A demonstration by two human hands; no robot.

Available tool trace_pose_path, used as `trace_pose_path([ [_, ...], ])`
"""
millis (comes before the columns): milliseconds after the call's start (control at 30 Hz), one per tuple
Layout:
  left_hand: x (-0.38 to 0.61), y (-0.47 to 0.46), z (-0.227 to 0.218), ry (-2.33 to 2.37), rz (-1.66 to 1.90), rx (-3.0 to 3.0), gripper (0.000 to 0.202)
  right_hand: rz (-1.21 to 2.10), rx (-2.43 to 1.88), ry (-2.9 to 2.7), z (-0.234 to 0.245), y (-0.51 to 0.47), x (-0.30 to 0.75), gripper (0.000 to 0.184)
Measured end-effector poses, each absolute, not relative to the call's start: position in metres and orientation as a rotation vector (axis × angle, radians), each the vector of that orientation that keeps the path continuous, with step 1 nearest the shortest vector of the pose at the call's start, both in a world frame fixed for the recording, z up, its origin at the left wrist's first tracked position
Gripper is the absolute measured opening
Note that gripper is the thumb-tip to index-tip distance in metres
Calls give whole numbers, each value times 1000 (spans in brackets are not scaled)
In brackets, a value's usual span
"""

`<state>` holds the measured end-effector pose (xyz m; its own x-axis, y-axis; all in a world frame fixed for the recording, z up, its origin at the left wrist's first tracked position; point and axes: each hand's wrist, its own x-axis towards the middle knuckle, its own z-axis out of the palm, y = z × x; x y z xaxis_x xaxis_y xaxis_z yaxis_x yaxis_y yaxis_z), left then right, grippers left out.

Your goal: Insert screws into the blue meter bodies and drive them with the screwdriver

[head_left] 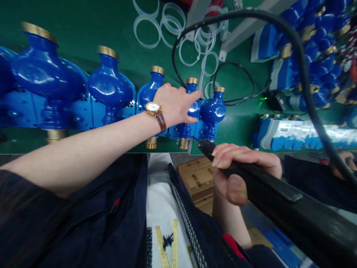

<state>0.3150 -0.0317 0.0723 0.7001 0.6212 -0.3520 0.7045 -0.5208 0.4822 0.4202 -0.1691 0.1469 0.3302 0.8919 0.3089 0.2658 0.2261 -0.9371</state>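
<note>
The right hand [242,157] I see is wrapped around a black driver [267,190], long axis slanting, tip at the bench's [111,22] near edge beside the blue meters [213,110]; the left hand [173,106] lies spread over one; upper brass necks [192,80] point away from that edge.

Bench [78,22] lies open behind the leftward blue housings [108,87]; rightward, a black cable [296,41] obstructs.
</note>
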Motion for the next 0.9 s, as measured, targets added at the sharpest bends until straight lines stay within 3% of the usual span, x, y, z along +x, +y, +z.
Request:
trace_pose_path([
  [467, 317, -31, 63, 1060, -218, 2325, 77, 564, -1260, -1049, 131, -166, 429, 23],
  [733, 352, -52, 80, 954, 28, 2498, 55, 422, -1266, -1007, 152, -184, 435, 23],
  [900, 383, -49, 67, 888, -105, 2447, 70, 473, -1257, -924, 138, -185, 433, 20],
])
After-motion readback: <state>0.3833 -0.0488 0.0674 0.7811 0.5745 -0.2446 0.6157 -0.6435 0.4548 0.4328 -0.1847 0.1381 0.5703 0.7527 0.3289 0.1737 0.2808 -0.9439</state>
